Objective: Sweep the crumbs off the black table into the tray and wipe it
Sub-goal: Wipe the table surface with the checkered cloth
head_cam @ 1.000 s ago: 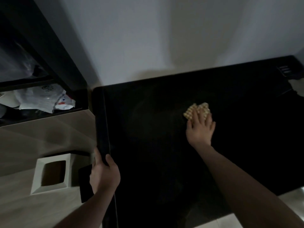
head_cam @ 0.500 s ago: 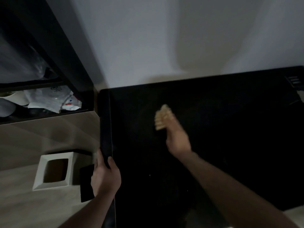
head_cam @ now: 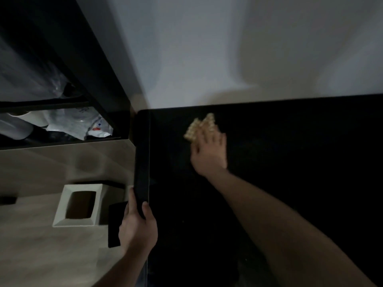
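The black table [head_cam: 279, 162] fills the right half of the view, its back edge against the wall. My right hand [head_cam: 209, 154] lies flat on it near the back left corner, pressing a yellow textured cloth [head_cam: 200, 127] under the fingers. Along the table's left edge runs a narrow black tray [head_cam: 142, 154]. My left hand [head_cam: 138, 224] grips its near end, thumb on top. A few pale specks [head_cam: 182, 220] show faintly on the dark top; the dim light hides any others.
A white square bin [head_cam: 78, 206] stands on the pale floor left of the table, with a flat black object [head_cam: 114, 224] beside it. A dark shelf unit [head_cam: 72, 125] with plastic bags is at the far left. A white wall [head_cam: 228, 59] rises behind.
My right hand has slid the cloth leftward across the table, from its middle toward the tray at the left edge. My left hand has kept its hold on the tray.
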{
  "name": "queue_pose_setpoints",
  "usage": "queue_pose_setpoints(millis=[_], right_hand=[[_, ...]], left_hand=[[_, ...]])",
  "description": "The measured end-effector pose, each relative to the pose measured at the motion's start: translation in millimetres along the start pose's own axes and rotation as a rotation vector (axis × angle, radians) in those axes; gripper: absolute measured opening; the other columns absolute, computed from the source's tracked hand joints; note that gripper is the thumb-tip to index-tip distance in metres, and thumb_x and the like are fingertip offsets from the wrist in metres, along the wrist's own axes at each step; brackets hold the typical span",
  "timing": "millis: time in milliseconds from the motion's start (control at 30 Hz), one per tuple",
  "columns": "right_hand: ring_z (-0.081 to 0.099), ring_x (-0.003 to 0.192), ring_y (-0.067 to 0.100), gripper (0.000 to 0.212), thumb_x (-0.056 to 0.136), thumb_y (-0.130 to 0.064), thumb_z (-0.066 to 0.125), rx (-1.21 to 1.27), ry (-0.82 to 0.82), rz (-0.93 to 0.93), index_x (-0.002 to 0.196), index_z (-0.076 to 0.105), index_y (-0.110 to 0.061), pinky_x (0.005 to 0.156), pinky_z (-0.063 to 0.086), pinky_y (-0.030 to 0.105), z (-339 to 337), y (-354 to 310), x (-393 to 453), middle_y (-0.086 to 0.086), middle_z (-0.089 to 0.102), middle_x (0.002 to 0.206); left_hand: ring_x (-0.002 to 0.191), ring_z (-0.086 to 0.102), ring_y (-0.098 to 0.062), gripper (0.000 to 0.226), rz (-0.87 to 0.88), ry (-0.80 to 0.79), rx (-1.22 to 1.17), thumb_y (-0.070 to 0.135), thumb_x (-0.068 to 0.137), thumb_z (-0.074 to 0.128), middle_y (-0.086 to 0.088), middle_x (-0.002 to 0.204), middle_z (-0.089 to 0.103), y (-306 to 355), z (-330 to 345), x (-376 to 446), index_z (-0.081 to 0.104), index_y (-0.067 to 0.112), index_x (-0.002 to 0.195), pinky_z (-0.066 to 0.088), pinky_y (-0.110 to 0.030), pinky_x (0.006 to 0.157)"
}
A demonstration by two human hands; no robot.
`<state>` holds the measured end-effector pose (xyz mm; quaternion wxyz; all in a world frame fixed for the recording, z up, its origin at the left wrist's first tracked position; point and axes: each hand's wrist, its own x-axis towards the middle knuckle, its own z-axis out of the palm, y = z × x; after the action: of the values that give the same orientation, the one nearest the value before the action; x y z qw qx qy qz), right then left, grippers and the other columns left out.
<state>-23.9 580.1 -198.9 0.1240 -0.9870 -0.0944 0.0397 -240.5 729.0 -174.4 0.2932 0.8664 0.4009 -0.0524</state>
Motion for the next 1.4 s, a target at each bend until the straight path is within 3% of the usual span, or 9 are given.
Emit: queue_pose_setpoints(millis=[267, 367, 467, 600, 700, 833, 1033, 1133, 1400], right_hand=[[0.007, 0.160, 0.013, 0.067, 0.098, -0.012, 0.044, 0.202, -0.215, -0.549, 0.163, 0.028, -0.022, 0.131, 0.004, 0.032, 8, -14, -100, -0.001, 0.016, 0.173], [0.019, 0.156, 0.005, 0.056, 0.100, 0.005, 0.039, 0.544, 0.028, -0.369, 0.155, 0.042, -0.009, 0.128, 0.013, 0.022, -34, 48, -98, -0.003, 0.026, 0.168], [0.029, 0.154, 0.026, 0.045, 0.103, -0.010, 0.038, 0.334, 0.266, -0.165, 0.145, 0.055, -0.006, 0.129, 0.019, 0.044, -67, 151, -54, 0.007, 0.036, 0.162], [0.007, 0.160, 0.039, 0.062, 0.105, -0.062, 0.021, -0.030, -0.124, 0.305, 0.162, 0.027, -0.037, 0.128, 0.009, 0.058, -85, 244, -15, -0.003, 0.012, 0.174], [-0.005, 0.160, 0.037, 0.064, 0.105, -0.053, 0.032, 0.003, -0.114, 0.349, 0.165, 0.015, -0.037, 0.126, -0.003, 0.059, -67, 225, -19, 0.000, -0.001, 0.175], [0.012, 0.160, 0.032, 0.066, 0.099, -0.046, 0.029, -0.024, -0.087, 0.021, 0.162, 0.030, -0.029, 0.126, 0.009, 0.062, -35, 156, -62, 0.004, 0.018, 0.173], [-0.003, 0.162, 0.020, 0.074, 0.103, -0.026, 0.042, 0.098, -0.203, -0.439, 0.167, 0.003, -0.028, 0.130, 0.002, 0.045, -23, 60, -246, -0.003, -0.014, 0.174], [0.013, 0.160, 0.019, 0.081, 0.094, -0.031, 0.061, 0.056, -0.165, -0.625, 0.164, 0.022, -0.029, 0.125, 0.013, 0.038, -2, 56, -320, -0.004, 0.001, 0.175], [0.026, 0.158, 0.020, 0.053, 0.104, 0.004, 0.040, 0.507, 0.096, -0.146, 0.156, 0.042, -0.006, 0.129, 0.021, 0.037, -74, 131, -253, 0.005, 0.029, 0.170]], left_hand=[[0.125, 0.058, -0.044, 0.061, -0.018, -0.009, 0.002, 0.039, 0.104, 0.038, -0.014, 0.151, 0.052, 4, -3, -3, 0.015, 0.036, 0.161, 0.051, -0.052, 0.097], [0.128, 0.056, -0.043, 0.062, -0.019, -0.013, -0.007, 0.039, 0.104, 0.037, -0.013, 0.153, 0.050, 4, -4, -4, 0.014, 0.036, 0.161, 0.048, -0.053, 0.100], [0.126, 0.057, -0.043, 0.061, -0.011, -0.006, 0.003, 0.039, 0.104, 0.036, -0.012, 0.151, 0.052, 4, -2, -4, 0.014, 0.036, 0.161, 0.048, -0.053, 0.099], [0.125, 0.058, -0.044, 0.060, -0.016, 0.002, 0.001, 0.039, 0.104, 0.036, -0.013, 0.150, 0.054, 2, 0, -3, 0.015, 0.037, 0.161, 0.047, -0.054, 0.100], [0.124, 0.058, -0.045, 0.060, -0.006, 0.011, 0.002, 0.039, 0.105, 0.037, -0.013, 0.150, 0.054, 2, 2, -3, 0.015, 0.035, 0.161, 0.046, -0.054, 0.101], [0.128, 0.055, -0.047, 0.061, -0.009, 0.011, 0.015, 0.040, 0.105, 0.036, -0.016, 0.153, 0.051, 0, 2, -4, 0.015, 0.034, 0.162, 0.044, -0.055, 0.104], [0.128, 0.054, -0.050, 0.061, -0.013, -0.011, 0.018, 0.043, 0.105, 0.036, -0.019, 0.152, 0.050, -1, -2, -5, 0.015, 0.035, 0.162, 0.043, -0.056, 0.104], [0.127, 0.053, -0.051, 0.062, -0.019, -0.010, 0.007, 0.044, 0.105, 0.036, -0.020, 0.151, 0.050, -1, -1, -5, 0.015, 0.033, 0.162, 0.043, -0.056, 0.104], [0.127, 0.054, -0.050, 0.062, -0.006, -0.018, -0.001, 0.047, 0.104, 0.033, -0.020, 0.150, 0.052, -5, -1, -6, 0.012, 0.035, 0.161, 0.047, -0.057, 0.103]])
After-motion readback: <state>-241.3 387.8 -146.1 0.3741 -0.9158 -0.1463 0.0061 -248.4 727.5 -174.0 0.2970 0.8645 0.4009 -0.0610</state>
